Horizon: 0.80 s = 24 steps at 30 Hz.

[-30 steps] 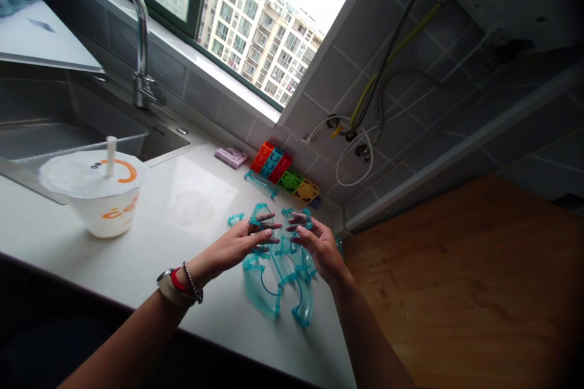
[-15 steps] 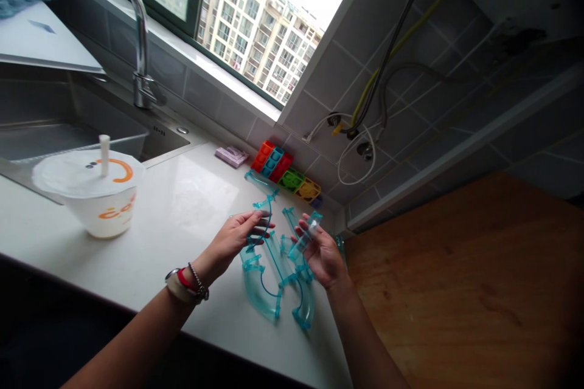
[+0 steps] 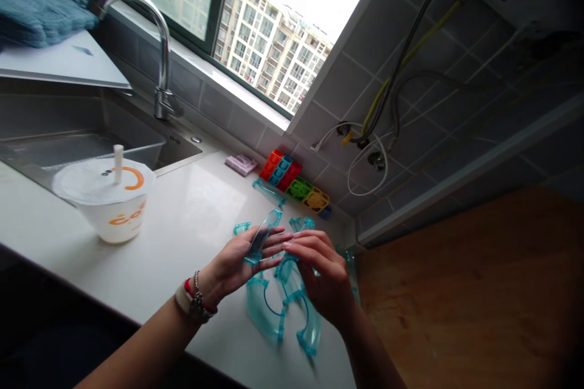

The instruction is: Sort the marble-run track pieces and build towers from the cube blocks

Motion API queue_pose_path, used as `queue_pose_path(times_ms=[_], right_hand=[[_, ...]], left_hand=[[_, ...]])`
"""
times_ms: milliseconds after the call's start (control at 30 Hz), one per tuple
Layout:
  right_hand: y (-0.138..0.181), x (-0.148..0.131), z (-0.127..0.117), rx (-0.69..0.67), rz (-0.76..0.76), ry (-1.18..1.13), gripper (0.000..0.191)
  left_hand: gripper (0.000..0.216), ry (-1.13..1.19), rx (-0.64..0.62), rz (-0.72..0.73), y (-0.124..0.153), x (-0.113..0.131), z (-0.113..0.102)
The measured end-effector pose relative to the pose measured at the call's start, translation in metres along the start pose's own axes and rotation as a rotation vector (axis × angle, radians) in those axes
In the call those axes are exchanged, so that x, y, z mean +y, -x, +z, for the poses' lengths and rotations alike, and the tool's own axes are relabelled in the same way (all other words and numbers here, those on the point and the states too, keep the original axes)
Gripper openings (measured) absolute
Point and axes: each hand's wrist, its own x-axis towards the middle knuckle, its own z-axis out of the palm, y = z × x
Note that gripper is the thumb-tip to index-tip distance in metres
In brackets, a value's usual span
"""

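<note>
My left hand (image 3: 239,258) is palm up, with a short clear teal plastic track piece (image 3: 263,237) lying across the palm and fingers under the thumb. My right hand (image 3: 322,270) is close by on the right, its bent fingers together and their tips near my left fingertips. Teal plastic shows just below the right fingertips, but whether they grip it is hidden. Beneath the hands lie several clear teal track pieces, among them a curved piece (image 3: 264,310) and a second curved piece (image 3: 311,329). A longer teal piece (image 3: 269,192) lies farther back.
Coloured toy blocks (image 3: 294,180) and a small purple box (image 3: 241,164) stand along the tiled wall. At left are a lidded drink cup (image 3: 109,209) with a straw, a sink (image 3: 103,115) and a tap (image 3: 164,67). A wooden panel (image 3: 456,292) is at right.
The straight teal piece has passed from my right hand to my left. My left hand no longer holds the curved piece. My right hand has turned over, moving left and down. The view has shifted slightly.
</note>
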Motion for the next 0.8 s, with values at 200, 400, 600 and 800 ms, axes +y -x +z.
queue_pose_path(times_ms=[200,400,600,800], right_hand=[[-0.007,0.002,0.009,-0.153,-0.068,0.068,0.055],[0.0,0.005,0.005,0.026,0.053,-0.02,0.042],[-0.002,0.02,0.012,0.471,0.666,-0.633,0.034],[-0.013,0.021,0.025,0.455,0.769,-0.803,0.039]], left_hand=[[0.018,0.179,-0.144,-0.019,-0.007,-0.01,0.002],[0.027,-0.04,-0.048,0.126,-0.002,-0.005,0.005],[0.041,-0.332,-0.016,0.371,0.002,0.0,0.007],[0.048,-0.32,-0.068,0.318,0.002,-0.005,0.008]])
